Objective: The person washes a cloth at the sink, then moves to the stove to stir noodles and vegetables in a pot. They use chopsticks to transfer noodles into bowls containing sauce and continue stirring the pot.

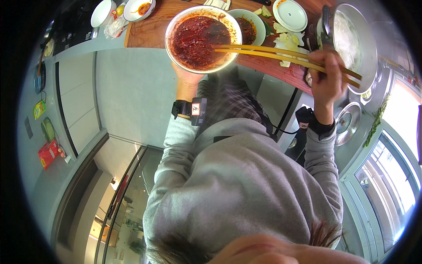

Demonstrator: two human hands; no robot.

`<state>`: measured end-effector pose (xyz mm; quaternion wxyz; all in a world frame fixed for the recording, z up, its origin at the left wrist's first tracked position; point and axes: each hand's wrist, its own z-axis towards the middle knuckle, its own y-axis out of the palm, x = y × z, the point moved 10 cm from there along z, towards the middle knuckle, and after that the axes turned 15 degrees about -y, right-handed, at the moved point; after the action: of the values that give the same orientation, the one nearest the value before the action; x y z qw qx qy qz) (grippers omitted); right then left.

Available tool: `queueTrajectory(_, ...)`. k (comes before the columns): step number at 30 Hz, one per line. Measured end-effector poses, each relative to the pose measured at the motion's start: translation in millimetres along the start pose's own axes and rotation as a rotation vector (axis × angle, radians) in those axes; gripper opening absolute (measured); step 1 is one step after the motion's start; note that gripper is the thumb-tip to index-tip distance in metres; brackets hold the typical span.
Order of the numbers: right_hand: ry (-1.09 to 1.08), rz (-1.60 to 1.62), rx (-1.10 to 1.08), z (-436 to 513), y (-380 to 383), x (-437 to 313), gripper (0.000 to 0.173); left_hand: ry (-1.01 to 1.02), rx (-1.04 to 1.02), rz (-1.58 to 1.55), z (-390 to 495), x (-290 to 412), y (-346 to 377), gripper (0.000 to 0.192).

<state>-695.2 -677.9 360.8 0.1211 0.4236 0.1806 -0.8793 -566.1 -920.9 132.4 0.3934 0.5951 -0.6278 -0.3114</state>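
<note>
My left hand [188,73] holds up a white bowl [235,29] from below, most of its fingers hidden beneath it. Dark red chili sauce [197,39] fills the bowl, and some is smeared up its inner wall. A pair of long yellowish chopsticks [267,54] is gripped in my right hand [328,74], their tips dipping into the sauce. Partly behind the held bowl, a second bowl [260,29] with dark, oily sauce stands on the wooden board [148,34]. Pale cabbage leaf pieces [286,43] lie on the board near the chopsticks.
At the right, a large metal pot [367,49] contains something white and translucent beside my right hand. A white lid [290,15] rests at the back. Two white bowls [103,14] sit at the far left. Below the pot is a round metal lid [348,123].
</note>
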Motion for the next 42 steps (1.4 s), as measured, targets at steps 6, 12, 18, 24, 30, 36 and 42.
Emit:
queueTrajectory(6, 0.223, 0.079, 0.123, -10.2, 6.6, 28.5, 0.034, 0.009, 0.012, -0.031, 7.9, -12.7, 3.4, 0.05)
queueTrajectory(12, 0.51, 0.496, 0.223, -32.6, 15.8, 72.5, 0.033, -0.002, 0.051, -0.07, 15.5, -18.2, -7.9, 0.049)
queueTrajectory(18, 0.547, 0.778, 0.229, -45.7, 34.5, 88.1, 0.034, 0.019, -0.022, -0.05, 16.2, -17.5, -1.7, 0.049)
queueTrajectory(24, 0.574, 0.855, 0.318, -63.5, 41.1, 96.2, 0.035, -0.021, -0.011, -0.01, 24.1, -20.4, 2.6, 0.045)
queueTrajectory(30, 0.645, 0.972, 0.483, -78.2, 33.6, 106.3, 0.033, -0.075, -0.034, -0.005, 28.0, -25.4, 10.6, 0.051)
queueTrajectory(36, 0.513, 0.821, 0.61, -81.5, -23.6, 104.5, 0.034, -0.02, 0.014, 0.076, 29.8, 18.8, -12.1, 0.066)
queueTrajectory(42, 0.523, 0.032, 0.541, -120.3, -21.0, 150.8, 0.024, -0.034, -0.044, 0.024, 14.5, 78.7, -29.0, 0.073)
